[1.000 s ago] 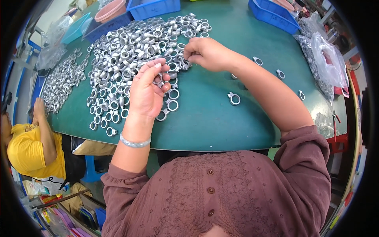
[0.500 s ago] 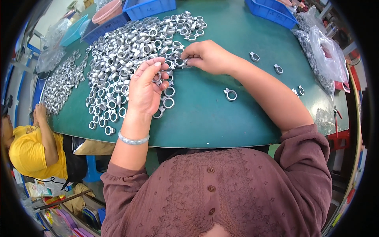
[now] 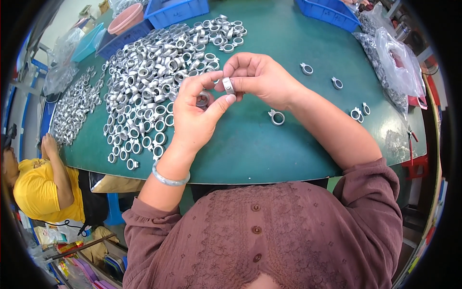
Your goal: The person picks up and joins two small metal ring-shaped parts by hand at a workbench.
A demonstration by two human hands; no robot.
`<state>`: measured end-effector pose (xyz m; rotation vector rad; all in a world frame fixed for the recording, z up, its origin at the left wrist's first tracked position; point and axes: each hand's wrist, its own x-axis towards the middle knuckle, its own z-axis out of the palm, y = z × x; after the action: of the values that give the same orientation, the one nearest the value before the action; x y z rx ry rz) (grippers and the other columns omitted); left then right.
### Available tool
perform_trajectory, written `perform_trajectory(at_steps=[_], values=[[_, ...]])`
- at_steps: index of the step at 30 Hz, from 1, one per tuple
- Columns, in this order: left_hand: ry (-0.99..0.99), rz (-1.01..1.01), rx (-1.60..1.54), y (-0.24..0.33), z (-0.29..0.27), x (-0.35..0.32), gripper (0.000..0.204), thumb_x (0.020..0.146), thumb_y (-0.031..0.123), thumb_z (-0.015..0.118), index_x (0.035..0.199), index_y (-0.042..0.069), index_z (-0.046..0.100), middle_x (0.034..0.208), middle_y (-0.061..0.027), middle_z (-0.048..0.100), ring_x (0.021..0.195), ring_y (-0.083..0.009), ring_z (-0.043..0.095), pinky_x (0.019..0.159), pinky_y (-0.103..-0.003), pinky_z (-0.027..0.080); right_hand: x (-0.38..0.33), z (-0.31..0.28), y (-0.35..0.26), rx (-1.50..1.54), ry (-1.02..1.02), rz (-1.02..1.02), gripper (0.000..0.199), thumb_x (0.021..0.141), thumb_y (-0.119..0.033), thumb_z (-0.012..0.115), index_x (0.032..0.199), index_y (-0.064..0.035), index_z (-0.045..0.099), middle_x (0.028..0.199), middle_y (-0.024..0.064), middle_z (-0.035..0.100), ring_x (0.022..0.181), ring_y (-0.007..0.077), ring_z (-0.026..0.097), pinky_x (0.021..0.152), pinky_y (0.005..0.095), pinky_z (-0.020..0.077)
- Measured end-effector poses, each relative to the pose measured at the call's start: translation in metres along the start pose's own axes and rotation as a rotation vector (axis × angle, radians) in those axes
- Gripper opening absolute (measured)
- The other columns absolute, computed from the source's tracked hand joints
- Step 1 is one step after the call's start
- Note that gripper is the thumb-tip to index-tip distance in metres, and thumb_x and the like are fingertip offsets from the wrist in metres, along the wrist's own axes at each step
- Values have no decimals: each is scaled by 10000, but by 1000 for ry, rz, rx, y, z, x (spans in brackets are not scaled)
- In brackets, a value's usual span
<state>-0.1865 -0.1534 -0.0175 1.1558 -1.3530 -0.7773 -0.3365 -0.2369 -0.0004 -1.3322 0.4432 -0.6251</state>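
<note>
Two bare hands above the green table (image 3: 240,156), centre of the frame. The right hand (image 3: 264,81) is clamped, thumb against fingers, on a grey metal ring (image 3: 228,86), its outer band toward the viewer. The left hand (image 3: 193,115) curls around a second ring (image 3: 203,100), with thumb and forefinger extended to the first. A heap of similar rings (image 3: 144,72) spreads across the upper left; five loose rings (image 3: 276,117) lie right of centre, below a blue tray (image 3: 328,14) at upper right.
</note>
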Motion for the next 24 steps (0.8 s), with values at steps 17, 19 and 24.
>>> perform_trajectory(at_steps=[17,19,24], values=[[134,365,401,1,3,0,353,614,32,695,948,49,583,861,-56,502,551,-78,431,459,-184,375,-7,-10,0,189,-131,99,259,856,-167,514,1030,20,549,891,96,597,788,156,571,696,277,478],[152,282,380,1,2,0,374,621,68,713,959,39,558,829,-51,525,539,-69,433,452,-179,375,-5,-12,2,221,-131,92,229,850,-109,509,1030,27,550,917,115,607,793,166,586,694,279,489],[132,95,259,1,0,-1,353,670,98,708,965,6,536,789,-34,552,557,-46,450,486,-163,380,-3,-12,1,194,-88,60,231,843,-97,514,1036,23,554,907,102,603,773,154,579,686,275,490]])
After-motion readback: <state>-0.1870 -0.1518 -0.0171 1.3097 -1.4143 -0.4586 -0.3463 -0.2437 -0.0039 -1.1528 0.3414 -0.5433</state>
